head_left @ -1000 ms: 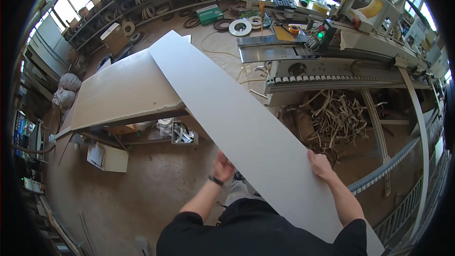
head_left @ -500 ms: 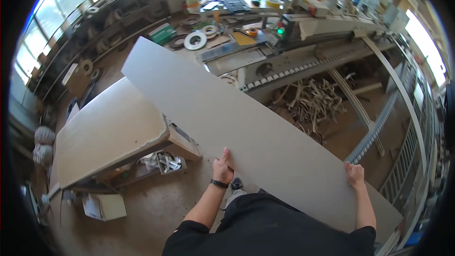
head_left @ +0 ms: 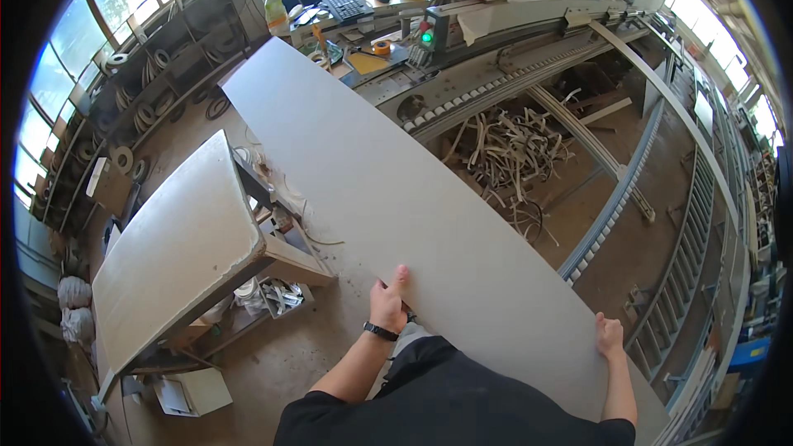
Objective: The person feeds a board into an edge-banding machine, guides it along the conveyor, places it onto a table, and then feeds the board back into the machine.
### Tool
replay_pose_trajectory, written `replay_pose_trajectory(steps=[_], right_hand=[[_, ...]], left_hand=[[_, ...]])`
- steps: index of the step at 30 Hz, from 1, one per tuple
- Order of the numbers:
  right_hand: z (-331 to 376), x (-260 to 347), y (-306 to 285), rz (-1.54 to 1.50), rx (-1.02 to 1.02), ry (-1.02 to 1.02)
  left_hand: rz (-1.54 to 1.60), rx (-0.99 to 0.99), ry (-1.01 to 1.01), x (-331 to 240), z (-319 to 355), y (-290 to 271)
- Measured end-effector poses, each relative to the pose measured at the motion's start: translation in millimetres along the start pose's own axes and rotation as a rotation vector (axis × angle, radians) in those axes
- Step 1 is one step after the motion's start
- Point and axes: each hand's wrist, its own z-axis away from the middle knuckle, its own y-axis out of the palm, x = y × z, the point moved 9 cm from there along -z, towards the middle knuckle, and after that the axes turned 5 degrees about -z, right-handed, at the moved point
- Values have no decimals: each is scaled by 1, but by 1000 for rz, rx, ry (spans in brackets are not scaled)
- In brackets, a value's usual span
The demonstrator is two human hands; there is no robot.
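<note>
A long pale grey board [head_left: 388, 190] stretches diagonally before me, from the upper left down to the lower right. My left hand [head_left: 390, 301] grips its near left edge, thumb on the top face and the other fingers hidden beneath. On the far right edge, near the board's lower end, my right hand [head_left: 609, 335] is closed, its fingers mostly out of sight. The board's far end reaches toward the machine's cluttered desk, over the floor right of a worktable [head_left: 178, 239].
Beyond the board runs a roller track [head_left: 512, 87], with a heap of cut edging strips [head_left: 512, 153] under the frame. A curved roller rail [head_left: 615, 198] stands to the right. Rolls of edging [head_left: 144, 111] fill shelves at left. A keyboard [head_left: 343, 3] lies on the far desk.
My view has shifted, and the surroundings appear further left and more upright. The board's far end no longer overlaps the worktable. Both hands keep their holds on the board.
</note>
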Motion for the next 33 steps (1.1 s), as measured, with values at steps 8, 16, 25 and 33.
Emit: replay_pose_trajectory(steps=[8,16,25,33], right_hand=[[50,-115,-2,-17,71,51],[78,-200,-13,34,111,70],[102,-218,-8,76,143,194],[74,-211,-8,85,191,242]], left_hand=[[118,56,-223,104,33,36],[79,8,-56,9,-68,46],[-163,-121,64,5,-151,59],[-408,-245,138,-25,-236,57]])
